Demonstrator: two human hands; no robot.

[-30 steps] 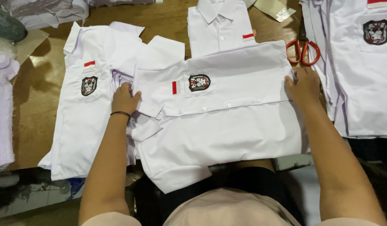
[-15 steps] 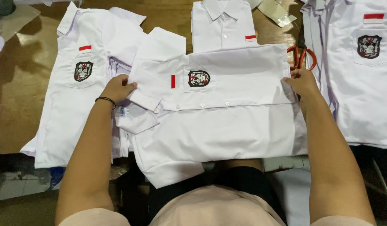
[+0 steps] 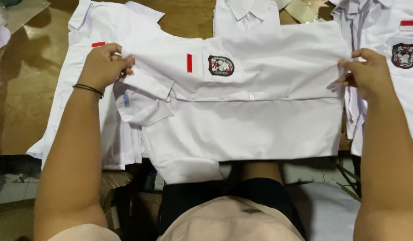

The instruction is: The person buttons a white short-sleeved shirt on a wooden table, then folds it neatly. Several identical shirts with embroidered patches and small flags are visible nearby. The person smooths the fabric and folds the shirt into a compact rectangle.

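A white short-sleeved uniform shirt [image 3: 242, 120] with a red-and-white strip and a dark crest badge on its pocket is stretched sideways in front of me, lifted off the wooden table [image 3: 32, 98]. My left hand [image 3: 104, 64], with a thin black band at the wrist, pinches the shirt's left edge near the sleeve. The shirt's right edge is pinched by my right hand [image 3: 367, 73]. The shirt's lower part hangs toward my lap.
More white uniform shirts lie around: one flat at the left [image 3: 88, 27], one at the top middle [image 3: 246, 15], a stack at the right [image 3: 398, 44]. A piece of cardboard [image 3: 304, 9] lies at the top. Floor tiles show below the table's edge.
Both hands went from pressing the shirt flat on the table to gripping its side edges and lifting it toward me. The scissors seen by my right hand are out of sight.
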